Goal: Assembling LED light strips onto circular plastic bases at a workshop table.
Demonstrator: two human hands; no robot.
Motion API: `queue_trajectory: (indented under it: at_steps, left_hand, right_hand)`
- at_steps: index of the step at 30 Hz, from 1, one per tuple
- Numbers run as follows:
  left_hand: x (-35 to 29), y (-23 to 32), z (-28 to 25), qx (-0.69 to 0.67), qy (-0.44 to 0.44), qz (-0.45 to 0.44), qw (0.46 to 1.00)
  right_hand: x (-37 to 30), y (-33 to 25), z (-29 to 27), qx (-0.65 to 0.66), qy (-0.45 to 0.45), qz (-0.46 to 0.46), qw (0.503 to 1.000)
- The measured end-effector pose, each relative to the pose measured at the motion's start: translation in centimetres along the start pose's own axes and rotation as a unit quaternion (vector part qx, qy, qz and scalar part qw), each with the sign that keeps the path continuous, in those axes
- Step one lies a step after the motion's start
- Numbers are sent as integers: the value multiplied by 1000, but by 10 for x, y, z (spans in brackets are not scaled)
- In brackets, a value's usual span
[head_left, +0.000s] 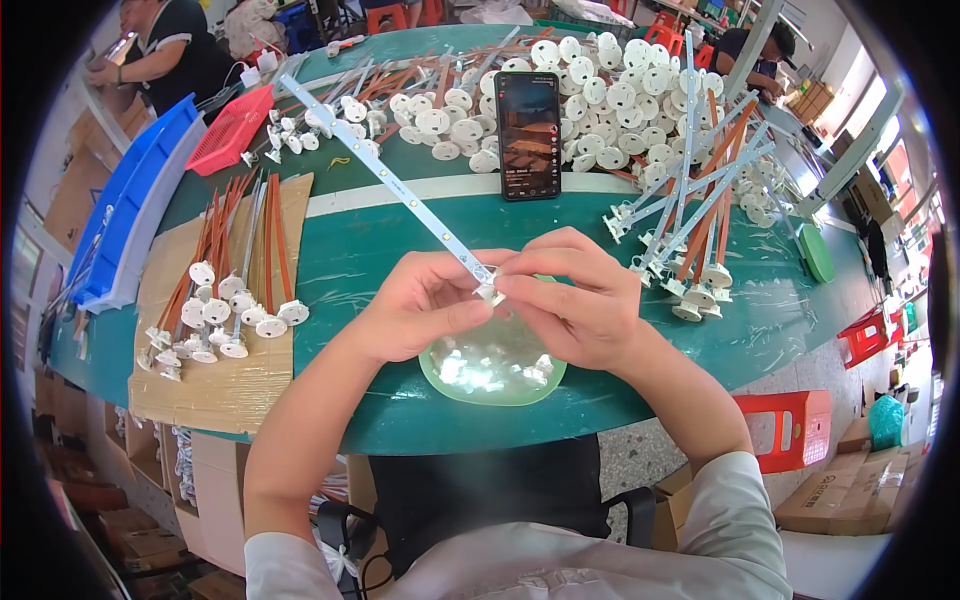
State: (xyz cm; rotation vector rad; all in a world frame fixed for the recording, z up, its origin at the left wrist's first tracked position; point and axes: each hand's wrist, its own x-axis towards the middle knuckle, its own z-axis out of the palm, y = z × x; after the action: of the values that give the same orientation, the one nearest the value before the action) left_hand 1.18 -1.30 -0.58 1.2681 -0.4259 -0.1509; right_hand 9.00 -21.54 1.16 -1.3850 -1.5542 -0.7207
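Note:
A narrow pale LED strip [392,182] slants up and to the left from between my hands, over the middle of the green table. My left hand [422,308] is closed round its lower end, with the thumb underneath. From the other side, my right hand [585,300] pinches the small white end piece [490,290] on that end. Its exact shape is partly hidden by the fingertips. Just below both hands, a light green tray [490,400] holds small shiny pieces too blurred to tell.
Strips with white round bases [205,300] lie on cardboard [210,395] at left; others [690,260] stand crossed at right. Behind, a phone [528,130] leans on a large pile of white discs [620,100]. Blue bin [135,215] and red basket [232,130] stand far left. Other people work beyond.

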Motion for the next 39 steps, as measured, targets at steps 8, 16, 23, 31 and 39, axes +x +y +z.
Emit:
queue_trajectory:
  at_steps: [8,16,23,31,39]
  left_hand:
    - [3,-8,-7,-22,-40,12,999]
    - [2,-10,-6,-71,-24,-3,997]
    - [3,-5,0,-23,3,2,1000]
    - [7,1,-9,3,208,76,975]
    - [7,-2,-8,14,214,74,974]
  right_hand:
    - [-2,-1,-1,-22,-5,31,999]
    - [-2,2,-3,-4,-9,34,999]
    - [-3,-3,-3,-12,6,56,998]
    - [-6,3,-4,-58,20,163,985]
    - [-16,-1,7,-27,-100,107,989]
